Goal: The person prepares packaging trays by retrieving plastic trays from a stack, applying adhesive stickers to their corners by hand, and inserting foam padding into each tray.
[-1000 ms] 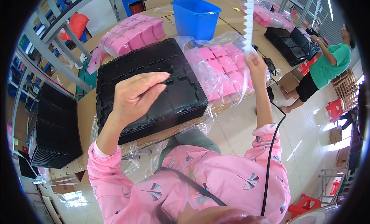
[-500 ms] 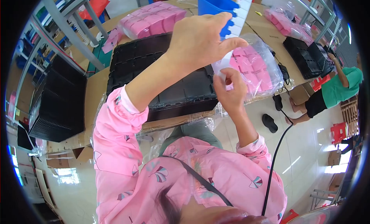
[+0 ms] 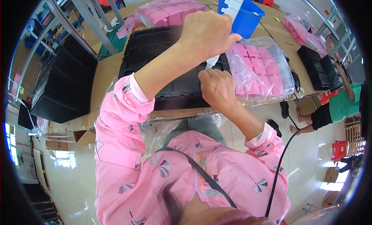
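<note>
A white strip with a notched edge (image 3: 233,7) runs up from my left hand (image 3: 205,35), which is closed on it. Its lower part (image 3: 212,61) shows below that hand, over the black tray. My right hand (image 3: 219,89) is at the tray's right front corner with fingers curled, right at the strip's lower end. What its fingertips grip is hidden. Beneath both hands is a black compartmented plastic tray (image 3: 166,89), apparently on top of a stack. Just right of it lies a clear plastic bag (image 3: 285,79) with pink blocks (image 3: 257,66) inside.
Behind the strip stands a blue bin (image 3: 250,19). Bagged pink pieces (image 3: 170,10) lie at the back. Black trays stand stacked on the left (image 3: 71,81) and more lie at the right (image 3: 314,68), near a person in a green shirt (image 3: 346,103). A black cable (image 3: 281,163) hangs at right.
The view has shifted, so the table appears further right. My right hand has moved left over the tray's corner and its fingers have curled in. My left hand still holds the strip.
</note>
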A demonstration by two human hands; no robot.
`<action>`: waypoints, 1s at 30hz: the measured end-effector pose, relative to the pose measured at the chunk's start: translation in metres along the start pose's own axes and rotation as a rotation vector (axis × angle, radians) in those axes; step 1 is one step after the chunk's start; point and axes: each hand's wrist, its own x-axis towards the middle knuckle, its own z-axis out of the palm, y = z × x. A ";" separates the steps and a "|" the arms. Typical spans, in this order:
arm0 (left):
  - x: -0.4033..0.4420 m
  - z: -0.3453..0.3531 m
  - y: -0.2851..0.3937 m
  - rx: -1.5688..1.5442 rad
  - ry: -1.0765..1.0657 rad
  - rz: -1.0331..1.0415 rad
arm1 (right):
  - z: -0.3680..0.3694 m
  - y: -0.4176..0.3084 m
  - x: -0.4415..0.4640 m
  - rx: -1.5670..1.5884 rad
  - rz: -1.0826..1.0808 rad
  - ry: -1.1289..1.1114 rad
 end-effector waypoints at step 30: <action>-0.067 0.020 -0.055 -1.217 -0.503 -0.642 | -0.003 -0.045 -0.024 0.338 0.009 -0.514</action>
